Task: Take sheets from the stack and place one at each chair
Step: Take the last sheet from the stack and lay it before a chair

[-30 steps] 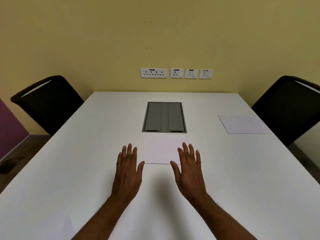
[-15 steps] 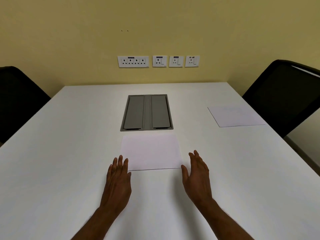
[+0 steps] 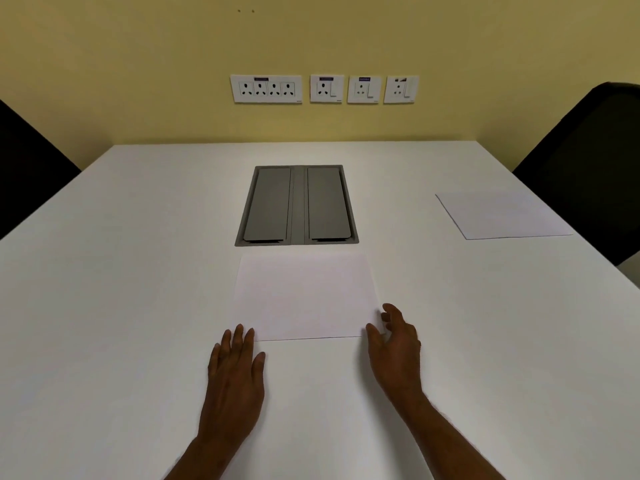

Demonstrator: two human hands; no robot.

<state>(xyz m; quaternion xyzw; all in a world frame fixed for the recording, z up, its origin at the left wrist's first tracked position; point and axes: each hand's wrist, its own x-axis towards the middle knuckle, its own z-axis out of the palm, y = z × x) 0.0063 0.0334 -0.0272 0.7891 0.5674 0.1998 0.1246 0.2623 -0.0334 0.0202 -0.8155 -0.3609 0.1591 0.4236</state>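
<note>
Stack [image 3: 304,296] on counter [image 3: 121,306]: 1 o'clock of L hand [image 3: 235,379] (flat, open, fingertips touching corner), 11 o'clock of R hand [image 3: 394,348], fingers curled at corner, grip unclear.

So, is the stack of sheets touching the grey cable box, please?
Apart: the head view shows a strip of bare white table between the far edge of the stack and the cable box.

White table [image 3: 104,306] holds what seems a paper stack [image 3: 304,296] and one separate sheet [image 3: 502,214].
</note>
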